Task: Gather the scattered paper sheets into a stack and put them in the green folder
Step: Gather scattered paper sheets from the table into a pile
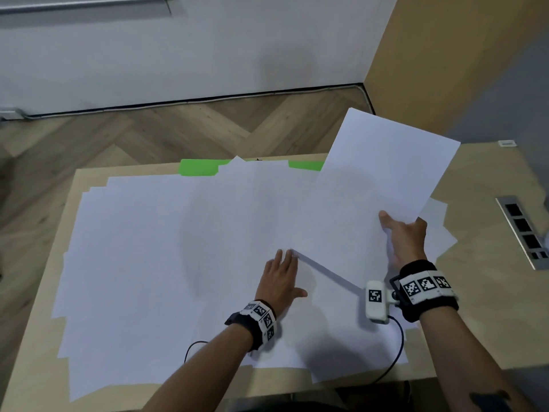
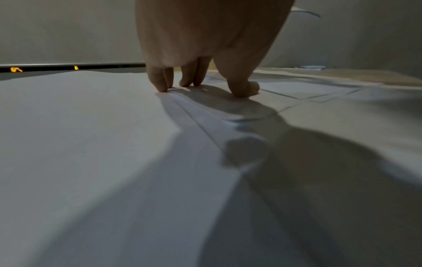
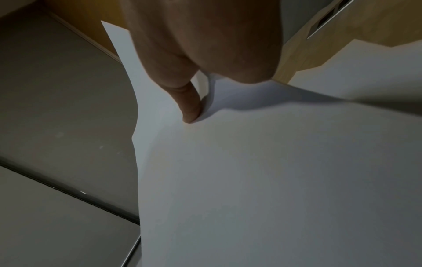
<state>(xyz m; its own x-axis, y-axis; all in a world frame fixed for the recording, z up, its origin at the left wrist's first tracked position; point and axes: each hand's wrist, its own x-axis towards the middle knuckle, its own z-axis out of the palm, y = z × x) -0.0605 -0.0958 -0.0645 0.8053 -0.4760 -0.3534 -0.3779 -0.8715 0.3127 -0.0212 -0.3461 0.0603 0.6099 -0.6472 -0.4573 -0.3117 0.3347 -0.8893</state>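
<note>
Several white paper sheets [image 1: 148, 263] lie spread over a light wooden table [image 1: 481, 307]. At the far edge, two bits of the green folder [image 1: 197, 168] show from under the sheets. My right hand [image 1: 401, 233] pinches the near edge of a lifted white sheet [image 1: 386, 165], thumb on top; the thumb [image 3: 189, 106] presses that sheet [image 3: 274, 180] in the right wrist view. My left hand [image 1: 282, 278] lies flat with straight fingers on the sheets near the middle; its fingertips [image 2: 162, 84] touch the paper [image 2: 91, 144] at a sheet's corner.
A metal socket strip [image 1: 525, 233] is set into the table at the right. Wooden floor [image 1: 148, 129] and a white wall lie beyond the far edge. A black cable [image 1: 395, 352] runs from my right wrist camera over the front sheets.
</note>
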